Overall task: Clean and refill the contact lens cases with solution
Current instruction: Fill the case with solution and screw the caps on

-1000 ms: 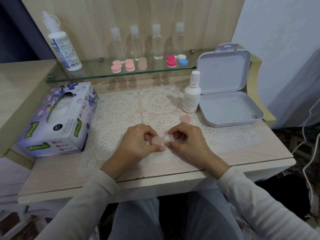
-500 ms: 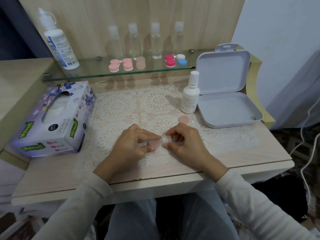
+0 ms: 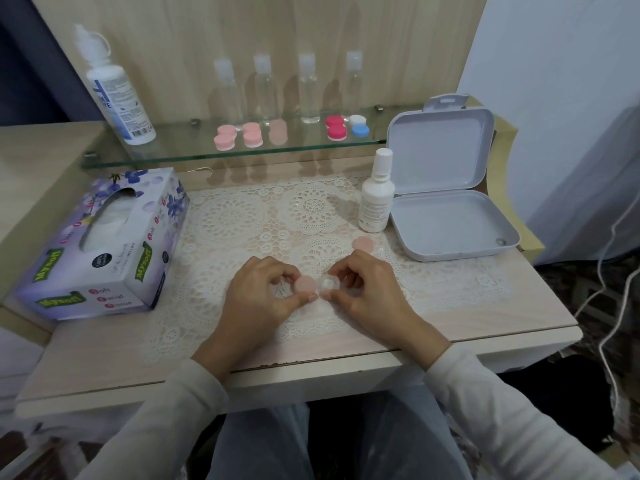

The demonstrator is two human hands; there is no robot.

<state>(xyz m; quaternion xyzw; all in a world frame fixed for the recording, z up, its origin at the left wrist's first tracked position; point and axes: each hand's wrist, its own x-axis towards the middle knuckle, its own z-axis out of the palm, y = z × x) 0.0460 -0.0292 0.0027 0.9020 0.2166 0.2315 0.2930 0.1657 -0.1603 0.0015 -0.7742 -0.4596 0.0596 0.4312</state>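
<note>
Small solution bottle [image 3: 375, 199] is standing upright, capped. A loose pink cap [image 3: 363, 244] is lying flat on the surface [image 3: 450, 306] just in front of it. Further forward and left of the bottle, the lens case [image 3: 327, 284] is showing one clear uncovered well, with a second pink cap [image 3: 305, 284] sitting against its left side. Spare cases [image 3: 252, 134] are lining the glass shelf [image 3: 194, 152] behind the bottle.

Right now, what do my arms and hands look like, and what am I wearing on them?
Both arms wear long, plain cream sleeves, the left sleeve and right sleeve ending at the wrists. The left hand and right hand are bare: no gloves, and no rings or watch show.
</note>
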